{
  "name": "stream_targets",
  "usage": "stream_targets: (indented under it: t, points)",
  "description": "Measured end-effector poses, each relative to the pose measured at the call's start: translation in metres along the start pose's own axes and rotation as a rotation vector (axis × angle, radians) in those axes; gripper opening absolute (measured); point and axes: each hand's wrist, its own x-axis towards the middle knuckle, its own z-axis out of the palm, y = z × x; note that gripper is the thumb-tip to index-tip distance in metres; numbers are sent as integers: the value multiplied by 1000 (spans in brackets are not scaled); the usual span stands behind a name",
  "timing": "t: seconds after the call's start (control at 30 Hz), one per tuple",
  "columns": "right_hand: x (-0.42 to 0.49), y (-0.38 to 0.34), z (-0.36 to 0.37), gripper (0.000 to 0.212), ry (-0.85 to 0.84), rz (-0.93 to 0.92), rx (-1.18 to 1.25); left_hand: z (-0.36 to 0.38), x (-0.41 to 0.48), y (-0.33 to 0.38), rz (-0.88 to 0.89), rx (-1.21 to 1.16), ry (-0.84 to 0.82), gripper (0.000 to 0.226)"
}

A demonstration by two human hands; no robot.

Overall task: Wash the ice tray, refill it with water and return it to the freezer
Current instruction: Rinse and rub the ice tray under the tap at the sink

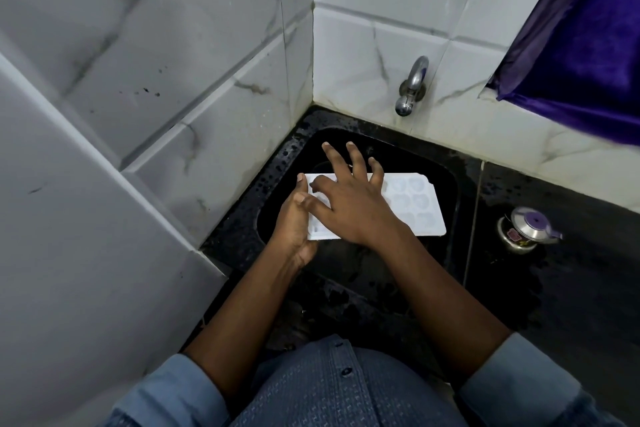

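The left hand (294,229) grips the left end of the white ice tray (415,204), which is held over the black sink (346,274). The right hand (349,204) lies across the tray with its fingers spread straight. The hands hide the tray's left half.

The tray (415,208) is white plastic, rectangular, with rows of rounded cells facing up (their hollows look faintly blue). It sits roughly level over the black sink (462,180), long side running left to right, its far right corner clipped. The left hand (294,227) grips its left end. The right hand (353,208) is spread over its middle, hiding much of it.
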Motion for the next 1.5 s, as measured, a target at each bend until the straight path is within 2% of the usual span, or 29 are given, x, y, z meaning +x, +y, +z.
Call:
stream_targets:
  t: [0.23, 0.4, 0.7, 0.9, 1.13, 1.5]
  points:
    - [-3, 5, -4, 59, -14, 1, 109, -5, 5, 7, -39, -90, -1, 76]
    - [-16, 9, 0, 77, 7, -73, 36, -8, 10, 9, -39, -128, 14, 73]
    - [-24, -4, 14, 70, 18, -54, -8, -12, 11, 6, -101, -122, 28, 79]
    - [-18, -5, 12, 69, -23, -41, 18, -11, 11, 4, -94, -103, 24, 74]
    - [-15, -7, 11, 60, 68, -14, 3, -6, 8, 11, -71, -84, 21, 64]
    - [-15, -9, 13, 76, 72, -30, 23, -4, 4, 10, -80, -97, 1, 63]
